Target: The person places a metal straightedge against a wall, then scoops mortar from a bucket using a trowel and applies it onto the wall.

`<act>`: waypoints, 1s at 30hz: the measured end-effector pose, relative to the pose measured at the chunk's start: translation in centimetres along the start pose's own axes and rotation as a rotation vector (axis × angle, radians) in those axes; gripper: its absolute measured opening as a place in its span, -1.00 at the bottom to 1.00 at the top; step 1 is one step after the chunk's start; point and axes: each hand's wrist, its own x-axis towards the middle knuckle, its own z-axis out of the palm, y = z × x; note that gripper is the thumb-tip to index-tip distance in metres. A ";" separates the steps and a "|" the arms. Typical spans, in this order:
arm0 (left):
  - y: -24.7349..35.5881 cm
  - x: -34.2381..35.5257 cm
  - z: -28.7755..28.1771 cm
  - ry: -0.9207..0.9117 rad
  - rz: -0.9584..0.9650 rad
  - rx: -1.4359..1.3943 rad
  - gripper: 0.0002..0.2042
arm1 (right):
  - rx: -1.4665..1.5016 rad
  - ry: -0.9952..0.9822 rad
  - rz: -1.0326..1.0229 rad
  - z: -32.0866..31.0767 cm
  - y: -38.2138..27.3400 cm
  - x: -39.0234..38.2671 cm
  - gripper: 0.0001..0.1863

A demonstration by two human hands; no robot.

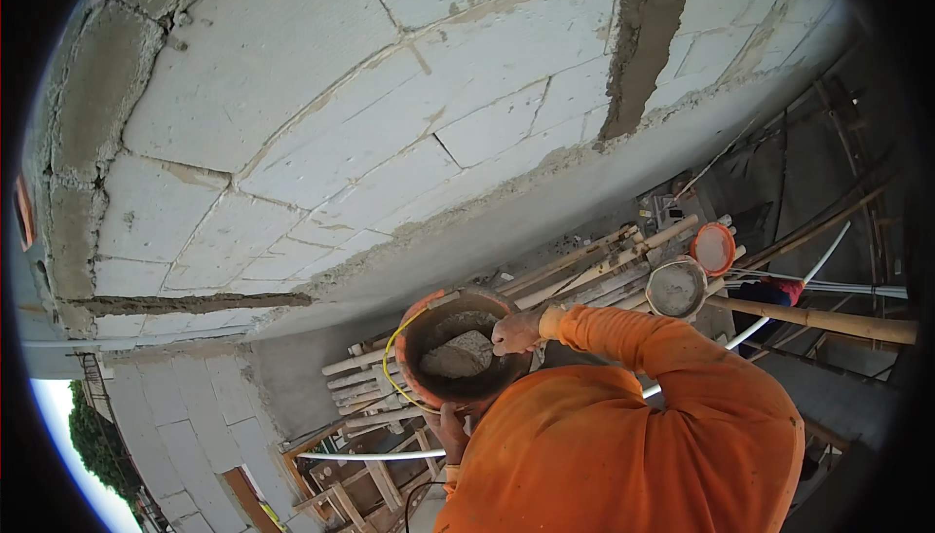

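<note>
A large wall of pale whitish-grey rectangular blocks (321, 66) with smeared grey joints fills the upper part of the view, curving with the lens. A rough band of darker grey mortar (651, 46) runs down it toward the right, and at lower left stands another wall of grey blocks (185, 416). The person wears a bright orange long-sleeved top (633, 445), which takes up much of the lower right.

Below the wall lie long, pale round poles (584, 282), with a stack of shorter pale poles (365, 377) farther left. A frame of brown timber pieces (341, 504) stands lower down, near a thin white tube (370, 456).

The round, brownish-orange bucket (420, 346) is in front of the person, near the middle of the view, its open mouth facing up toward the camera. Two smaller containers sit well apart from it at the right, just beside each other: a round, pale-rimmed bucket with grey contents (677, 288) and a round orange bucket (713, 249). A mound of wet grey mortar (456, 360) lies inside the nearest bucket; a thin yellow strip (387, 367) arcs along its left side.

The right hand (518, 331) is at the bucket's right rim, fingers curled closed — what they have hold of cannot be made out. The left hand (451, 433) touches the bucket's lower edge — its fingers are partly hidden, so how tightly they close cannot be told.
</note>
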 end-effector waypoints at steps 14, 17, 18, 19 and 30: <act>-3.6 15.0 -9.6 -0.011 -0.427 0.125 -0.91 | 0.633 0.568 -0.150 9.6 3.8 -5.3 -0.69; -4.2 20.6 -14.8 -0.184 -0.281 0.130 -0.94 | 1.248 0.666 -0.379 12.3 2.8 -3.5 -0.65; -4.1 22.2 -16.5 -0.387 -0.232 0.122 -0.96 | 1.246 0.673 -0.396 12.9 2.6 -2.6 -0.65; -3.6 23.8 -18.1 -0.408 -0.225 0.129 -0.96 | 1.374 0.778 -0.439 13.4 2.4 -1.7 -0.68; 7.0 27.0 -21.6 -0.165 -0.038 0.552 -0.90 | 1.803 1.660 -0.927 14.5 1.8 0.2 -0.72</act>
